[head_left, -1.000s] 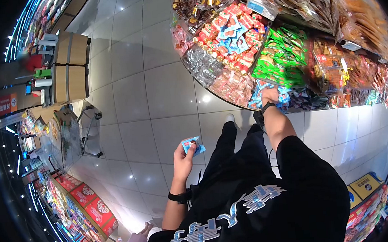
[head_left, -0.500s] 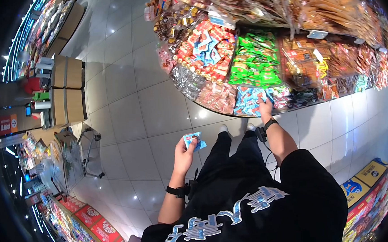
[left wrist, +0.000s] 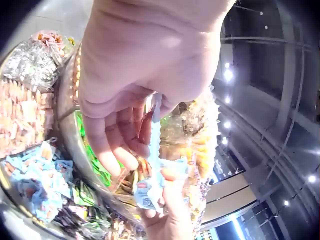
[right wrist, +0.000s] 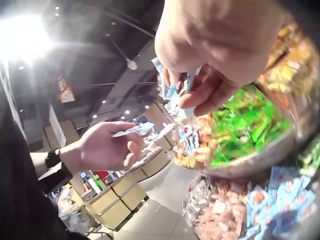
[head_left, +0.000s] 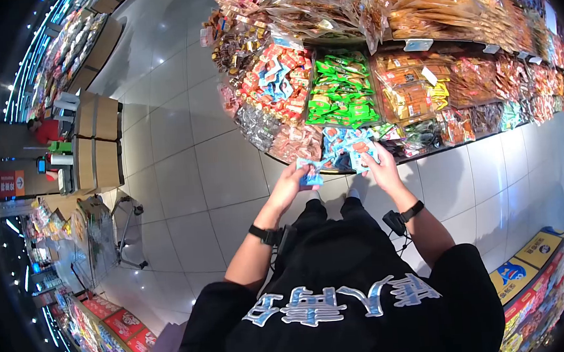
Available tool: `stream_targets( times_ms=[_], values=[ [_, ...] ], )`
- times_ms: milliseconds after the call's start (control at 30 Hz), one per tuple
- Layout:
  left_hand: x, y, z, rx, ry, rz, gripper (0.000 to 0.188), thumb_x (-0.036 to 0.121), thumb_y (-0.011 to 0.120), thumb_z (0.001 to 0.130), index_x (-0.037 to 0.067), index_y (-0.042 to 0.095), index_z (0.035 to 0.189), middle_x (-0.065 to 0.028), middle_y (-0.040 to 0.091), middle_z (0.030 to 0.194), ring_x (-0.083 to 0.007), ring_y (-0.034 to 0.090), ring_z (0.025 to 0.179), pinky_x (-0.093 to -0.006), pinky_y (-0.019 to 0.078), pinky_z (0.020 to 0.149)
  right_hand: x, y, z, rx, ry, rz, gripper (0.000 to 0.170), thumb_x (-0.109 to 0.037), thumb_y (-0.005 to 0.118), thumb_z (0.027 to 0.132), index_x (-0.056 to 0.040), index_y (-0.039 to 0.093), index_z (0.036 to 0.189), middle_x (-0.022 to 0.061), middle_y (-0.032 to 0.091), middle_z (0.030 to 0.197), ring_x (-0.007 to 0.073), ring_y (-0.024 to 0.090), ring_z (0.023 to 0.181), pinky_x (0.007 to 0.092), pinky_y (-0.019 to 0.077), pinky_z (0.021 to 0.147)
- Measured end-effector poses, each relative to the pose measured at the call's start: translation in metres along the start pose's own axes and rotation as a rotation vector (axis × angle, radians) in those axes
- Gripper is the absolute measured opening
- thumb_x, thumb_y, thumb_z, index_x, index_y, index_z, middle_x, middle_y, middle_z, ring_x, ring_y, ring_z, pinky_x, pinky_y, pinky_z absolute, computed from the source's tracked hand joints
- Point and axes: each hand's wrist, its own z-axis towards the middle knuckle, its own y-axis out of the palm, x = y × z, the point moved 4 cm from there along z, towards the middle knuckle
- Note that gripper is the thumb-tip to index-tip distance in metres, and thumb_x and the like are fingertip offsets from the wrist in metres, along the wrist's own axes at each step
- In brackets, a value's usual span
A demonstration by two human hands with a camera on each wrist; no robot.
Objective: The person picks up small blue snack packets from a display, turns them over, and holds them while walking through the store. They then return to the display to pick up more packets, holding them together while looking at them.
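The left hand (head_left: 286,187) is narrowed, thumb and fingers pinching a light blue packet (head_left: 310,173); the right hand (head_left: 383,172) is likewise closed on a blue-and-white packet (head_left: 362,155). Both packets are small and made of a glossy, crinkled film. The one on the right shows brown-orange patches on its face; the one on the left shows a dark patch by the thumb, and is seen nearly edge-on in the left wrist view. They are held near each other, apart, at the near edge of a round-ended display stand (head_left: 412,159). Its compartments were inspected as follows. Just behind the packets lies a section of loose blue packets (head_left: 336,143), similar in colour to those held. To its left are pale pink packets (head_left: 297,142), then dark and clear wrapped pieces (head_left: 257,127). Beyond the blue section, green packets (head_left: 342,94) fill a compartment heaped with shiny film. Left of these, red-and-gold wrapped pieces (head_left: 256,86) lie around and under several blue packets (head_left: 275,83). Right of the green are orange-brown packets (head_left: 414,98). A raised far tier bears large clear bags (head_left: 427,5) of brownish contents, a white card (head_left: 419,45) fixed at its edge. Print on the packets is too small to read.
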Motion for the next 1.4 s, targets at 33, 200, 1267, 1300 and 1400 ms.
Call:
stream_targets(
  times_ms=[33,200,1267,1300,1400],
  values=[
    [0.007,0.007,0.007,-0.028,-0.007,-0.058,0.032,0.024,0.048,0.102,0.000,0.055,0.122,-0.0108,0.066,0.109,-0.0205,0.066,0.096,-0.0404,0.0588,0.083,-0.031,0.004,-0.009,-0.023,-0.071,-0.084,0.029,-0.007,0.059,0.093,-0.0017,0.060,0.122,0.0065,0.065,0.108,0.0161,0.065,0.087,0.0314,0.0554,0.067],
    [0.057,0.063,0.007,-0.196,0.056,-0.193,0.034,0.028,0.049,0.101,0.001,0.055,0.122,-0.0111,0.064,0.114,-0.0222,0.065,0.100,-0.0431,0.0578,0.082,-0.143,0.011,-0.041,-0.088,-0.957,-0.781,0.039,0.004,0.059,0.077,-0.0146,0.068,0.111,0.0100,0.062,0.115,0.0276,0.068,0.088,0.0356,0.0575,0.070],
    [0.013,0.156,0.040,-0.548,0.051,0.178,0.023,0.013,0.062,0.095,0.007,0.057,0.117,-0.0048,0.066,0.102,-0.0139,0.067,0.080,-0.0249,0.0574,0.054,-0.064,-0.010,-0.198,0.679,-0.152,0.047,0.032,-0.013,0.062,0.093,-0.0041,0.057,0.124,0.0101,0.062,0.095,0.0166,0.064,0.073,0.0279,0.0518,0.061],
    [0.011,0.157,0.038,-0.558,0.059,0.196,0.024,0.012,0.061,0.096,0.007,0.056,0.119,-0.0052,0.066,0.102,-0.0135,0.067,0.080,-0.0245,0.0577,0.053,-0.061,-0.007,-0.198,0.652,-0.149,0.116,0.033,-0.013,0.063,0.093,-0.0031,0.056,0.125,0.0088,0.062,0.094,0.0145,0.063,0.071,0.0274,0.0513,0.059],
    [0.007,0.157,0.027,-0.606,0.097,0.223,0.024,0.011,0.060,0.096,0.006,0.055,0.120,-0.0060,0.066,0.103,-0.0134,0.067,0.081,-0.0254,0.0596,0.054,-0.057,0.002,-0.198,0.568,-0.136,0.257,0.039,-0.016,0.063,0.094,0.0000,0.053,0.129,0.0058,0.061,0.094,0.0113,0.058,0.066,0.0268,0.0492,0.055]
  ],
)
